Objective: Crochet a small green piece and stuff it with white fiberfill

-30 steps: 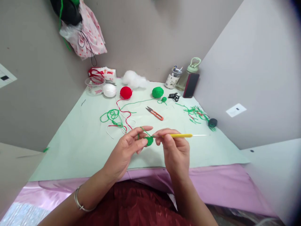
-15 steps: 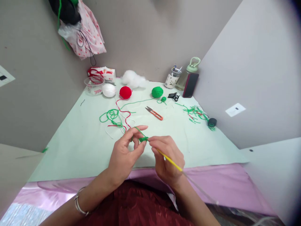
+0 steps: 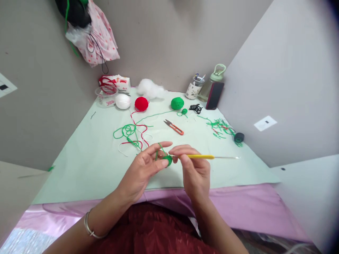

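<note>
Between the thumb and fingers of my left hand (image 3: 141, 169) is a small green crochet piece (image 3: 167, 160). A strand of green yarn (image 3: 162, 149) runs over the raised index finger of that hand. My right hand (image 3: 194, 169) is closed round the yellow handle of a crochet hook (image 3: 201, 156), which lies nearly level. The hook's thin left end reaches the crochet piece; its other metal end points right. Just beyond my left hand, loose green yarn (image 3: 128, 131) lies in loops with red and white strands.
Behind are a white yarn ball (image 3: 123, 101), a red yarn ball (image 3: 141, 104), a green yarn ball (image 3: 177, 103) and white stuffing (image 3: 150, 89). Orange thread snips (image 3: 173, 127) lie mid-table. To the right are yarn scraps (image 3: 219, 126), a phone (image 3: 214, 96) and a bottle (image 3: 209, 84).
The crochet hook has swung from a downward slant to nearly level. Both hands have shifted slightly right, and the green piece has turned to show more of itself. The loose yarn has moved slightly.
</note>
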`<state>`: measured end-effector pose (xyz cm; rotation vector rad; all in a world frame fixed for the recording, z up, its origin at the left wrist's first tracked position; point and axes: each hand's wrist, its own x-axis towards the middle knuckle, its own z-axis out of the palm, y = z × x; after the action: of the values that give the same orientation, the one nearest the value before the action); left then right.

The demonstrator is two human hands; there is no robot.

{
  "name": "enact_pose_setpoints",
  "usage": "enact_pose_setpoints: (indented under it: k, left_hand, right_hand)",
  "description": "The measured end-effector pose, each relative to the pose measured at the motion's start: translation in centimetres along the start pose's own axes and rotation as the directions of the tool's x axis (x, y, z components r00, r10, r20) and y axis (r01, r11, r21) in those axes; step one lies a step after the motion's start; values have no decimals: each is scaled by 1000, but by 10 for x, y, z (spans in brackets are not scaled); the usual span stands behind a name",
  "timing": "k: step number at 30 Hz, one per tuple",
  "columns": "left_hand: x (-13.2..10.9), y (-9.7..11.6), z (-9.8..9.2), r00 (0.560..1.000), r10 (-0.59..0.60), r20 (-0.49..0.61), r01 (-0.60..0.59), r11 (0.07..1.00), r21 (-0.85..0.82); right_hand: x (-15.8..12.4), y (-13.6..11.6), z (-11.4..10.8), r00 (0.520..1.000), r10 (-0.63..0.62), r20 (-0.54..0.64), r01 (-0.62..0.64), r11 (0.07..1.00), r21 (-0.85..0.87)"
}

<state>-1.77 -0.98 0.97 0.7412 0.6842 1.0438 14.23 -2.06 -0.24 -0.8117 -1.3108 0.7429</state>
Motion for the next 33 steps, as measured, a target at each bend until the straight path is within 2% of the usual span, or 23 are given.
enact_pose_setpoints:
  k: [3,5,8,9,11,13,14,16,19,23,26,28,31,33]
  left_hand:
    - [-1,-3,3,998,45,-43,-42,996,72]
    - [0,-5,3,995,53,-83,-46,995,84]
    - [3,-6,1,998,-47,-47,46,999,-17]
    - [4,-5,-1,995,-94,-22,92,993,-69]
    - [6,-3,-4,987,-160,9,160,976,-149]
    - [7,0,-5,989,-149,-6,146,974,-172]
    - [7,1,-5,992,-121,-20,116,981,-157]
    - [5,0,-3,999,-45,-30,43,996,-76]
    - [2,-3,-1,999,37,-10,-36,996,77]
    - [-2,-3,-2,997,75,-7,-73,983,167]
    - [-2,-1,-3,995,95,-15,-90,977,191]
    - [-2,-1,-4,994,110,-28,-102,971,215]
    - [-2,-2,-6,990,139,-36,-124,952,280]
    - [-3,-4,-7,983,182,-40,-158,927,340]
  right_hand:
    - [-3,0,3,995,-101,28,104,984,-145]
    - [-8,1,3,975,-213,64,223,924,-310]
    - [-12,4,-1,927,-346,145,374,810,-452]
    - [-12,4,-3,932,-340,128,360,819,-446]
    - [-9,5,-6,971,-238,9,226,910,-348]
    - [-5,4,-6,993,-68,-100,52,987,-152]
    - [-3,3,-6,994,1,-114,-7,999,-51]
    - [0,3,-4,995,76,-60,-72,996,58]
    - [0,5,-3,994,107,19,-108,994,22]
    - [0,7,-5,984,177,-22,-173,979,112]
    - [1,6,-6,981,193,-9,-188,966,176]
    - [2,3,-7,987,161,-1,-159,975,153]
    - [0,-4,-7,998,59,4,-59,998,-24]
    - [-3,-8,-8,998,-54,41,61,980,-191]
